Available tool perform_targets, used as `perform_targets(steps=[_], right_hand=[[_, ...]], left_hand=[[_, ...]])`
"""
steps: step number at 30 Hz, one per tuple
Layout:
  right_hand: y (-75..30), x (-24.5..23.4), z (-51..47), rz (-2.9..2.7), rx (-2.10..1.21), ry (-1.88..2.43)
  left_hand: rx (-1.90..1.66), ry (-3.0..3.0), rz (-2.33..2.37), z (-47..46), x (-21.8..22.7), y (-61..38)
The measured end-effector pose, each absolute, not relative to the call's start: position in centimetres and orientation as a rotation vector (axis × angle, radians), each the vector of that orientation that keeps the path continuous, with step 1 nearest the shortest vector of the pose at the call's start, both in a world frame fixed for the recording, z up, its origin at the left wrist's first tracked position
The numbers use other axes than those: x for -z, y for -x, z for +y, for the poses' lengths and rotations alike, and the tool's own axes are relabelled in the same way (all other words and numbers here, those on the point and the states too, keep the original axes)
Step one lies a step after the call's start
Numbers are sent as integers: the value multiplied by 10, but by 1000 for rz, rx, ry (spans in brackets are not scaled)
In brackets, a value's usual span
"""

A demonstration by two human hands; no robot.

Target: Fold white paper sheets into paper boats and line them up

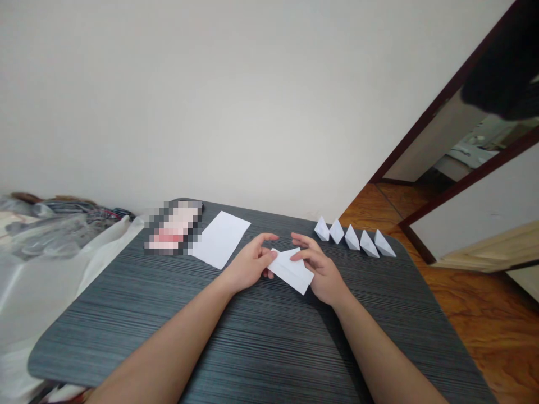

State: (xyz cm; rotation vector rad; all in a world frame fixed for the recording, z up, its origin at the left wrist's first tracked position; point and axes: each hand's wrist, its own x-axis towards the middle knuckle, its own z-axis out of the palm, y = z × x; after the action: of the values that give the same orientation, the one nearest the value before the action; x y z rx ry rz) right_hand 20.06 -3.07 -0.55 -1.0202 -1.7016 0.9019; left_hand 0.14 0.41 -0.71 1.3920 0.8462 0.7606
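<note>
A folded piece of white paper [291,270] is held between my two hands, just above the dark table. My left hand [252,262] pinches its left corner, thumb on top and fingers beneath. Around its right side, my right hand [319,269] is closed, with the index finger bent over the upper edge. The paper has a slanted fold and a notch along its top. To the right of my hands stand several small folded paper boats [352,238] in a row. Left of my left hand lies a flat stack or sheet of white paper [222,240].
A pixelated, blurred-out object [173,227] lies at the table's back left. The dark wood-grain table [236,348] meets a pale wall [227,112]. Clear plastic-covered items [84,235] are heaped to the left; a wooden floor [484,314] and doorway are at right.
</note>
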Motion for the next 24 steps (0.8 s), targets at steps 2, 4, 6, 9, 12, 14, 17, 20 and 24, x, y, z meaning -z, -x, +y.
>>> perform_targets(steps=[2, 4, 6, 9, 12, 14, 17, 20, 24], right_hand=[[-200, 5, -31, -1702, -882, 1018], [-201, 7, -30, -1701, -860, 1048], [-201, 8, -29, -1709, -838, 1120], [-200, 10, -28, -1729, -830, 1194], [-199, 12, -29, -1763, -861, 1180], [-198, 14, -29, -1792, -899, 1185], [-198, 17, -30, -1819, -959, 1208], [-196, 19, -31, -1729, -1026, 1240], [-194, 19, -31, -1524, -1188, 1158]], left_hand=[[-754, -1433, 849, 3, 6, -3], [-754, -1464, 851, 2, 4, -4], [-746, -1489, 855, 1, 2, -4], [-745, -1505, 863, 1, -1, -3], [-757, -1448, 846, 2, -2, -1], [-761, -1436, 823, 3, -1, 0], [-746, -1527, 805, 3, -1, 1], [-722, -1578, 848, 3, 1, 0], [-834, -1468, 865, 5, 6, -2]])
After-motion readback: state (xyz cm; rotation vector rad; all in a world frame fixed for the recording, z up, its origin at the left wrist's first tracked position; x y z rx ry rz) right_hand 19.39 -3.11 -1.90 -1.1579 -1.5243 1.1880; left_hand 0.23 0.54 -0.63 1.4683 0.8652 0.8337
